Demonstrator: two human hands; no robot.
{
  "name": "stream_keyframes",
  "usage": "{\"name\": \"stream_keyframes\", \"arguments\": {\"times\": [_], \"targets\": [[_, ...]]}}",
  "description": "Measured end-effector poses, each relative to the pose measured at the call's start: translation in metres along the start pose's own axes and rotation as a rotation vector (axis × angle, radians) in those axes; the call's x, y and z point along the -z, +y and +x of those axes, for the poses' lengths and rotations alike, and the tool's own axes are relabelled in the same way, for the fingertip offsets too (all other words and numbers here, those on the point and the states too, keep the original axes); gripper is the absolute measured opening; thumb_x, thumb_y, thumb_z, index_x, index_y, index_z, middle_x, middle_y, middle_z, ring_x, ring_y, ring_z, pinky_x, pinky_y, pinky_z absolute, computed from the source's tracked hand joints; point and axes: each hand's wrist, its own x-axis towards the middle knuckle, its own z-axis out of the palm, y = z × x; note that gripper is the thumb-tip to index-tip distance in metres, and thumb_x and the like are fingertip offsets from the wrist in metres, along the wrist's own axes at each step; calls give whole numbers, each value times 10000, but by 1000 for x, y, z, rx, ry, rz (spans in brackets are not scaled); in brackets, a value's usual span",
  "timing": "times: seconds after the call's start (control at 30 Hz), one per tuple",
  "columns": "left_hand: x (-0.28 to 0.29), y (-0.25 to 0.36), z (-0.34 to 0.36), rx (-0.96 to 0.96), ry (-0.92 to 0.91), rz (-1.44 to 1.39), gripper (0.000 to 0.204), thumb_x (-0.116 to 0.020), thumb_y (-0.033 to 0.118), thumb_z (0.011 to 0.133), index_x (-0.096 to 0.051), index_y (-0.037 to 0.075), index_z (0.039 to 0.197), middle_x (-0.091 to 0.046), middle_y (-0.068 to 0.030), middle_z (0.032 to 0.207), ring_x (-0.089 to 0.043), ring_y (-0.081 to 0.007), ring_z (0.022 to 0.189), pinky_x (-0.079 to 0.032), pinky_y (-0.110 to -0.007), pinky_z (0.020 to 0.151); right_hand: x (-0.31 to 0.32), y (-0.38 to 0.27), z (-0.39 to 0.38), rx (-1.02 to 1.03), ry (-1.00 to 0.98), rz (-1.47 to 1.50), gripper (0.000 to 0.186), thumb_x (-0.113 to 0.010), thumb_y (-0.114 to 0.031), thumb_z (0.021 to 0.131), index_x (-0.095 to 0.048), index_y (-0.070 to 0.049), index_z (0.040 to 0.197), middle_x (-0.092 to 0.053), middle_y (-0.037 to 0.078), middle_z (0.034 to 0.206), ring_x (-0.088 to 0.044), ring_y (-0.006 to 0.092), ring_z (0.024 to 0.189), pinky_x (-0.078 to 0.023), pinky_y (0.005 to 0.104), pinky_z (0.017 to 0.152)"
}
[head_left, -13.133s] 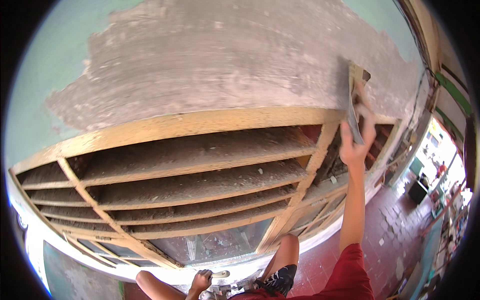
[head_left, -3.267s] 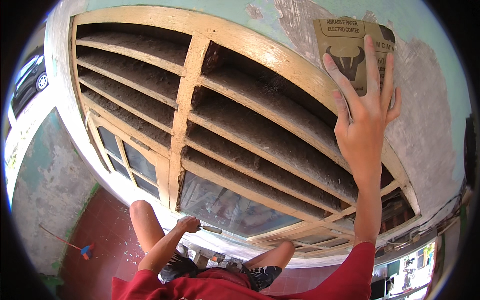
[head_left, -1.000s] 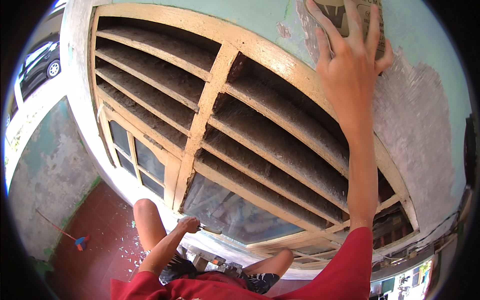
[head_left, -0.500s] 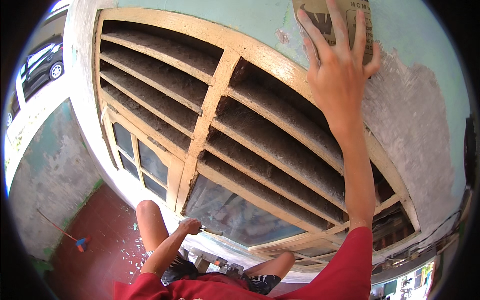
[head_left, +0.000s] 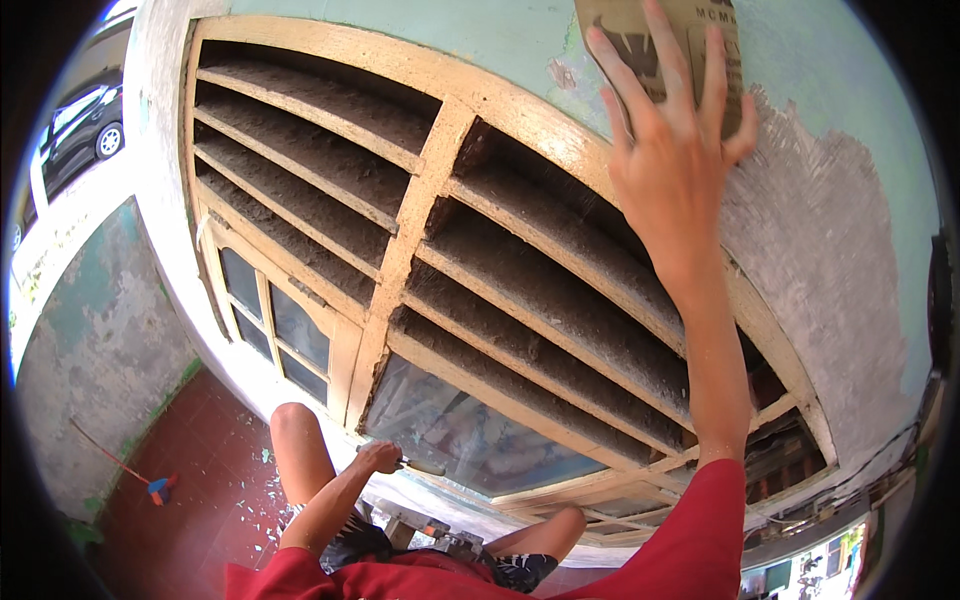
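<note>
My right hand (head_left: 668,150) is raised high against the wall, its fingers spread over a brown sheet of sandpaper (head_left: 692,25) that it holds flat on the paint. The sheet has dark printing on its back, and its upper edge runs out of view. Low down, by my knee, my left hand (head_left: 380,457) is closed round what looks like a scraper (head_left: 425,467) with a flat blade. The blade points to the right, in front of the window glass (head_left: 450,420). Part of its handle is hidden in my fist.
Pale green wall paint (head_left: 850,60) surrounds a bare grey patch (head_left: 810,220). Cream wooden louvres (head_left: 540,270) with dusty slats stand before me. Paint chips (head_left: 262,500) and a broom (head_left: 160,490) lie on the red floor. A dark car (head_left: 85,130) is outside at left.
My right hand and the sandpaper stay on nearly the same spot of the wall. The whole view has shifted slightly. My left hand keeps hold of the scraper.
</note>
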Motion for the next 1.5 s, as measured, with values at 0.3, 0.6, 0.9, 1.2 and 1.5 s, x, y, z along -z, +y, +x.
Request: {"name": "stream_keyframes", "arguments": {"times": [0.3,0.6,0.9,1.2,1.5], "targets": [[5,2,0,-16,-13,-3,287,-673,327,863,-764,68,946,-738,-185,898,-720,-369,866,-576,-474,777,5,10,-3,13,10,25,418,-629,-273,967,-627,-433,1354,-408,-72,1592,-300,309,1486,-144,589,1136],[-1,2,1,-23,-1,-41,287,-678,330,860,-760,72,956,-736,-190,896,-720,-372,856,-576,-472,770,15,17,-34,24,-66,-15,428,-618,-275,978,-603,-425,1378,-391,-55,1598,-309,317,1478,-139,582,1142],[-7,-3,3,-22,-12,-16,282,-671,352,872,-757,89,925,-737,-162,909,-713,-361,875,-573,-472,763,21,21,-40,-28,-90,38,412,-699,-300,908,-664,-389,1309,-395,-52,1599,-299,346,1479,-136,594,1117],[-1,10,11,-80,-33,11,320,-677,383,876,-763,89,966,-736,-185,924,-713,-364,912,-573,-473,799,29,29,-45,-29,-138,42,479,-632,-192,950,-613,-409,1377,-364,-48,1619,-277,316,1502,-93,575,1160],[0,13,9,-59,-40,-6,340,-687,379,876,-754,62,977,-736,-194,933,-712,-369,919,-571,-471,821,19,28,-55,-33,-96,47,417,-606,-254,979,-621,-424,1359,-377,-59,1608,-290,320,1493,-148,599,1140]]}}
